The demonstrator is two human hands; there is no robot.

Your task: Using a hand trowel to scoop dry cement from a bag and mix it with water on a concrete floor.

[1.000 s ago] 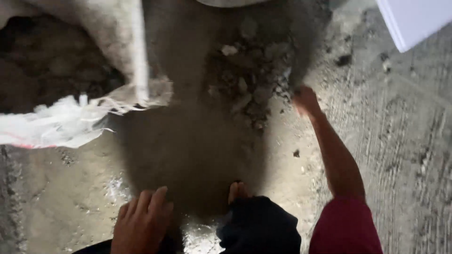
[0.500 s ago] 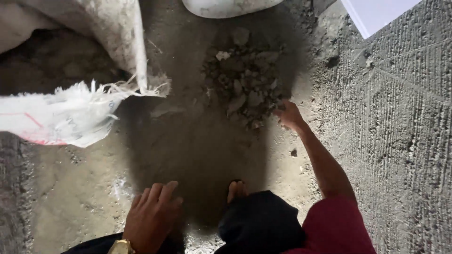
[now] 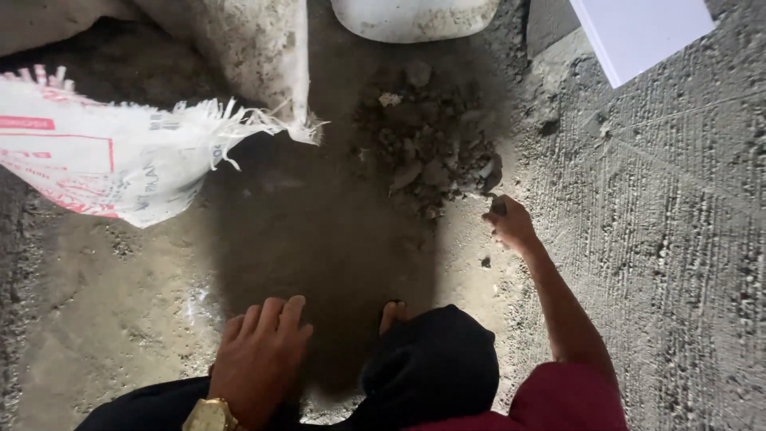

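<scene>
Nearest the camera, left hand point(image 3: 259, 359) flat with fingers spread and gripping nothing, resting palm-down on a dark-trousered knee point(image 3: 159, 403), gold wristwatch point(image 3: 209, 416) on the wrist just behind it; to the right of that hand, toes of a bare foot point(image 3: 395, 313) peeking out past the other dark-clad knee point(image 3: 435, 367); further right, red sleeve point(image 3: 570, 399) and a bare forearm stretched forward; at its end, right hand point(image 3: 511, 226) curled shut around a small dark tool handle, blade of what looks like a trowel point(image 3: 492, 177) poking out just ahead of the fingers, exact shape too blurred to tell; blade tip touching the near right edge of a rubble pile point(image 3: 427, 140), grey broken chunks and dust heaped directly ahead and left of the right hand; small loose stone point(image 3: 484, 261) on the rough concrete floor point(image 3: 662, 239) just behind and left of that hand; well to the left, ahead of the left hand, a frayed white woven sack point(image 3: 112, 160) with red print lying open on its side; beyond the rubble, a pale rounded tub point(image 3: 415, 17) at the top edge; far right of it, a flat white board point(image 3: 638, 32).
</scene>
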